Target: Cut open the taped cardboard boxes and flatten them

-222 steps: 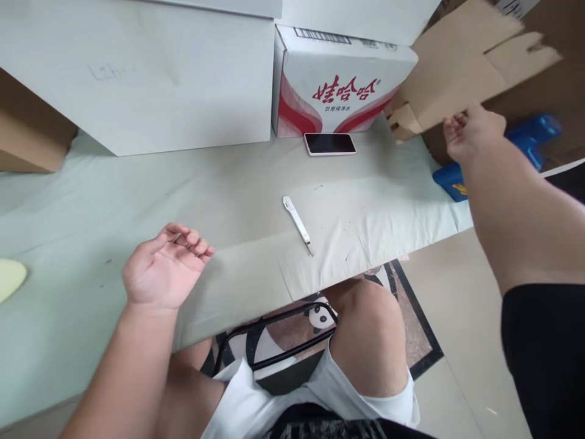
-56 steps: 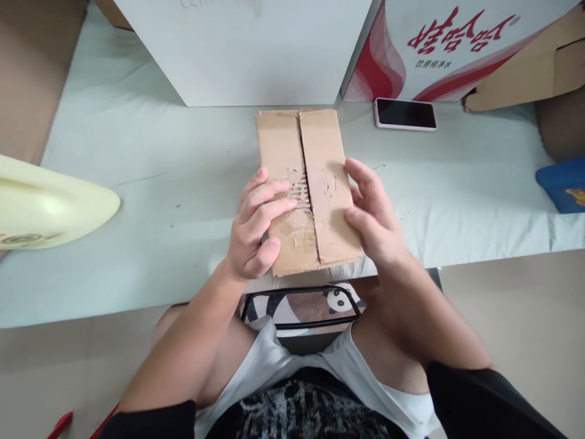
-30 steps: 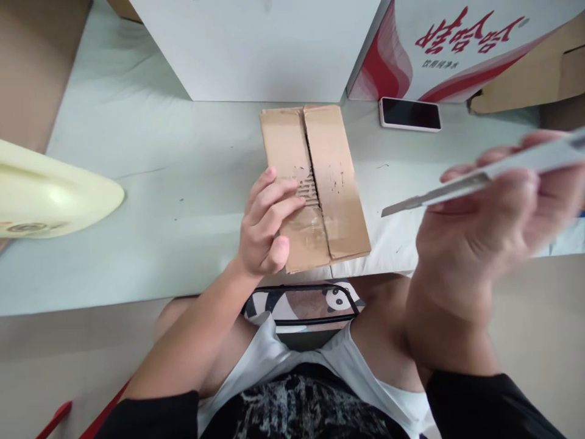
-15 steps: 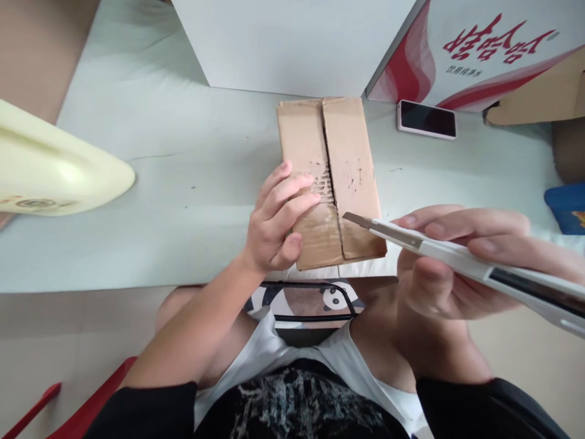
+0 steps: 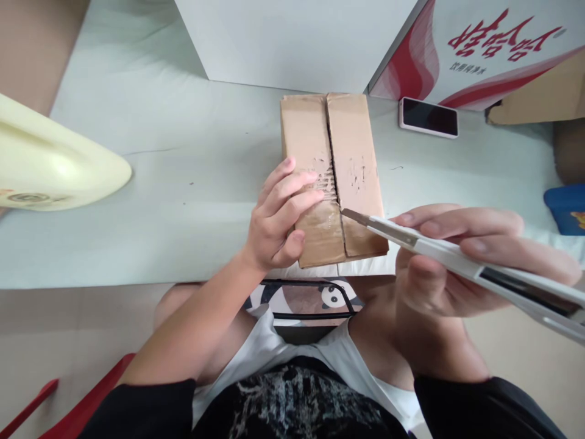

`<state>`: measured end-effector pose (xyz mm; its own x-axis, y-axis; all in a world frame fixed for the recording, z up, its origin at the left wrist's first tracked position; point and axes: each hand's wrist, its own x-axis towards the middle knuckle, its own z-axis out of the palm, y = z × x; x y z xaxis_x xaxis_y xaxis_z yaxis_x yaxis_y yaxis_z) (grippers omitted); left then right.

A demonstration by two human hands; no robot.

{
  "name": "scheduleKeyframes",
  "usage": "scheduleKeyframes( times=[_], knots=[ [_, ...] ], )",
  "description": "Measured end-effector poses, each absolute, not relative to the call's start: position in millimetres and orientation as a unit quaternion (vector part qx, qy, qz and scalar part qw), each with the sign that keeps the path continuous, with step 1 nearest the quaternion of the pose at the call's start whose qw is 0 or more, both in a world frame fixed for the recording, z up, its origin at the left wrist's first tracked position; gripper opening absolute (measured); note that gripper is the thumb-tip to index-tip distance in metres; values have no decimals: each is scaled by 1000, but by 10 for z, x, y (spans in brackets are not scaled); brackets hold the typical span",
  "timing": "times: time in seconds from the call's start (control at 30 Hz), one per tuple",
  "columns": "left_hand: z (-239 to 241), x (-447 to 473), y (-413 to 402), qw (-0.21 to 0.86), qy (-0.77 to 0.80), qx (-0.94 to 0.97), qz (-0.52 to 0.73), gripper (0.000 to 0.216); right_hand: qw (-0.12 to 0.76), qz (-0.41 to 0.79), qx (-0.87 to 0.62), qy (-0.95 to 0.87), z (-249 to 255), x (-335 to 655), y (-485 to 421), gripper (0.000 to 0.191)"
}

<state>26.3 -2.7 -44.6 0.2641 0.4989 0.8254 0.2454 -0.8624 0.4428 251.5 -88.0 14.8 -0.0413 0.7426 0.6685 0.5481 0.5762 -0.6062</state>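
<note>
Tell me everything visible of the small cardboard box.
The small cardboard box is brown, lying on the pale cloth. Its two top flaps meet at a dark seam; the surface is torn midway, with a shiny patch, perhaps tape, nearby. The left hand rests on its left flap; the knife tip points at the seam, contact unclear.

We've got a phone lying screen-up right by a red-and-white carton, a big white box next to that, some pale yellow thing poking in at left, a blue thing off right, plus a panda mat down low.
</note>
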Motion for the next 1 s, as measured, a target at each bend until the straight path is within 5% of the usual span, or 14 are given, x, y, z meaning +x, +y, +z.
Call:
scheduleKeyframes(
  times=[0.27,1.0],
  knots=[
    [-426,272,-11,116,215,786,568,49,534,16,-413,-737,398,2371,-864,16],
    [-420,286,-41,124,241,801,534,47,531,59,-431,-727,416,2351,-878,21]
  ],
)
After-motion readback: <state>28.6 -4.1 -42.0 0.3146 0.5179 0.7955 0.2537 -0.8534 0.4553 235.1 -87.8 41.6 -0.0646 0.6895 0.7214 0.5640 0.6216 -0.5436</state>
